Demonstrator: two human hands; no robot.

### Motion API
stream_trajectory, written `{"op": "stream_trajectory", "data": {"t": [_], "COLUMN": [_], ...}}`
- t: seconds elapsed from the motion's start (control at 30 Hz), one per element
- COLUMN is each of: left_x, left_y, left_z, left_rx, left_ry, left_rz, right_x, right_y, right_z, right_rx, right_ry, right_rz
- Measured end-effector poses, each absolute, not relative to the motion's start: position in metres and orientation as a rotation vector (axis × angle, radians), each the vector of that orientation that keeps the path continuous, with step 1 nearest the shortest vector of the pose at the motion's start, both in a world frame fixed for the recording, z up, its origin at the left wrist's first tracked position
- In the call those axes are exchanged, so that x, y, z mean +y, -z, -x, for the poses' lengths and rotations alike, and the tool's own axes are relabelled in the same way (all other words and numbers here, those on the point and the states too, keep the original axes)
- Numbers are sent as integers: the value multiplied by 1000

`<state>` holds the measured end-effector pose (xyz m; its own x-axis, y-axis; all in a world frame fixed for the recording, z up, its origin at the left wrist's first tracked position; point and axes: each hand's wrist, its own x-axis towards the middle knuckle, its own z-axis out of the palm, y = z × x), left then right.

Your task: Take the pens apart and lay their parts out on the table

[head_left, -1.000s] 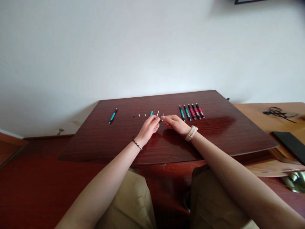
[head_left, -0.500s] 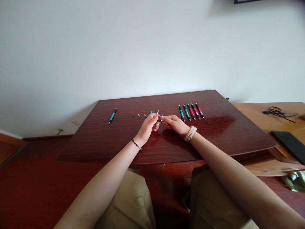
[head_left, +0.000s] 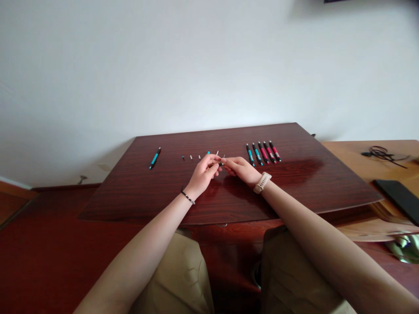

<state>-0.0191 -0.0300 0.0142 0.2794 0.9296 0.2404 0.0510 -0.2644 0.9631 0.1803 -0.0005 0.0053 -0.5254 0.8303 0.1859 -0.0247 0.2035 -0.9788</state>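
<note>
My left hand (head_left: 203, 173) is closed on a small black pen part (head_left: 220, 164), which shows between my fingertips. From the right, my right hand (head_left: 241, 169) pinches at the other end of this part; its fingertips meet those of the left hand. Just behind the hands a thin white stick (head_left: 217, 152) and a short dark piece (head_left: 224, 156) show, partly covered by the fingers. To their left lie a teal piece (head_left: 208, 153), two small white pieces (head_left: 191, 157) and a tiny teal-and-black piece (head_left: 183, 158) in a row.
A teal-and-black pen (head_left: 155, 158) lies at the left of the dark wooden table (head_left: 147, 200). Several teal and pink pens (head_left: 263, 152) lie side by side at the right. Beyond, a lighter table (head_left: 347, 161) holds a black cable (head_left: 381, 154) and a flat black object (head_left: 397, 200).
The fingers of my left hand have shifted slightly, with the thumb moved on the black part. Both hands stay together in the same place, and the pieces on the table lie as before.
</note>
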Motion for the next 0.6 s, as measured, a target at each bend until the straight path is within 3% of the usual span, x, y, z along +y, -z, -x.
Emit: {"op": "stream_trajectory", "data": {"t": [0.27, 0.6], "left_x": [-26, -23], "left_y": [-8, -8], "left_z": [21, 21], "left_rx": [1041, 1131], "left_ry": [-1272, -1251], "left_rz": [-1786, -1507], "right_x": [2, -2], "right_y": [-1, -7], "right_z": [-180, -178], "right_rx": [-1687, -1692], "right_ry": [-1380, -1411], "right_rz": [840, 796]}}
